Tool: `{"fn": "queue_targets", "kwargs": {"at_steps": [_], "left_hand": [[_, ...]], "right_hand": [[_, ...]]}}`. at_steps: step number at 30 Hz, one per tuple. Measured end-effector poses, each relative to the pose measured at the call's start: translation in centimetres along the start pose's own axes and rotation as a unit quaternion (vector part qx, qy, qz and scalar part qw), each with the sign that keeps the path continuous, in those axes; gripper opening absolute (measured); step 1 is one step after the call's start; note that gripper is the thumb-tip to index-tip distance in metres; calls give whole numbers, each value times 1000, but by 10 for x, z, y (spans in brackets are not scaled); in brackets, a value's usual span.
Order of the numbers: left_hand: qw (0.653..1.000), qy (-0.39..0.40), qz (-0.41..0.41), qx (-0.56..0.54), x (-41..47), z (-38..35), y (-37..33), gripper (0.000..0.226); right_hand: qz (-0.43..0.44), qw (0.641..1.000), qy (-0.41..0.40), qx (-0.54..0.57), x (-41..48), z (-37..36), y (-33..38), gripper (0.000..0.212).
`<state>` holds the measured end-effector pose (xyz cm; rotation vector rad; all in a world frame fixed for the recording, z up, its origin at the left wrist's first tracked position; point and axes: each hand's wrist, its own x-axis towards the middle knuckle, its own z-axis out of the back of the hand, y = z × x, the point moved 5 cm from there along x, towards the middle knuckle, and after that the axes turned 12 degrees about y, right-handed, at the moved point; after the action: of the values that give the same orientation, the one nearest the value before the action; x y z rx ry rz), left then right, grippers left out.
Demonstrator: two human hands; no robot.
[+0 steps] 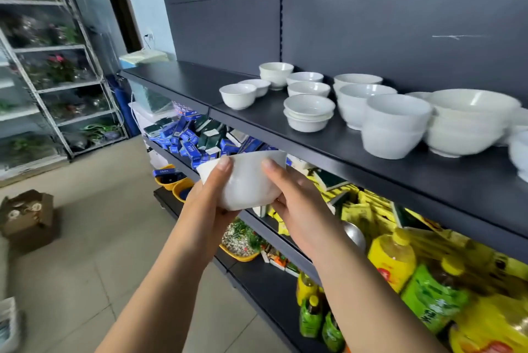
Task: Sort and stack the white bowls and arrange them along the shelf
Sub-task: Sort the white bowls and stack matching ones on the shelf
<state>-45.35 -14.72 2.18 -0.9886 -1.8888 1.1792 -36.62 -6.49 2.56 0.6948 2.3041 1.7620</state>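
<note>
Dark grey shop shelving lines the right side of the room, and in front of its top shelf (183, 78) a plain white ceramic bowl (245, 181) is held in the air, rim up, just below the shelf's front edge and apart from it. The left hand (208, 204) grips the bowl's left side and the right hand (297, 204) its right side. Both thumbs lie on the near wall and the fingers are curled under the base, so both sets of fingers are closed on the bowl. More white bowls stand on the shelf: a small single bowl (238, 95) at the left end, a low stack of shallow bowls (308, 112) near the front, a stack of deeper bowls (394, 126) further right, and a wide stack of large bowls (468, 124) beside that. One level down lies a heap of small blue cartons (188, 141). Lower still is a yellow plastic oil bottle (393, 258). On the tiled floor to the left sits a brown cardboard box (28, 218), with a metal wire rack of plants (54, 72) behind it.
</note>
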Motion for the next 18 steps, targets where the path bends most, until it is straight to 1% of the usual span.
{"fn": "queue_targets", "kwargs": {"at_steps": [3,4,6,8,9,11,13,14,16,18], "left_hand": [[1000,-3,16,-1,13,36,-9,50],[1000,-3,17,4,19,48,-11,55],[1000,1,12,25,31,65,-15,74],[999,12,-4,49,47,81,-19,87],[997,21,-12,67,57,86,-20,92],[992,51,-30,114,78,96,-25,98],[983,88,-45,154,104,105,-30,101],[980,100,-44,168,119,112,-34,104],[974,111,-43,192,151,124,-43,107],[963,112,-66,236,188,136,-58,105]], "right_hand": [[-9,1000,12,5,31,-16,-10,33],[-12,1000,20,7,40,-19,-13,31],[-14,999,39,-2,59,-23,-16,30],[-13,998,53,-21,83,-23,-21,25],[-14,998,55,-34,95,-21,-23,26],[-8,997,47,-57,123,-13,-26,38],[15,997,42,-58,155,-5,-28,45],[31,997,47,-57,172,-2,-28,52],[70,994,66,-46,206,3,-22,69],[103,990,87,-35,242,10,-12,76]]}}
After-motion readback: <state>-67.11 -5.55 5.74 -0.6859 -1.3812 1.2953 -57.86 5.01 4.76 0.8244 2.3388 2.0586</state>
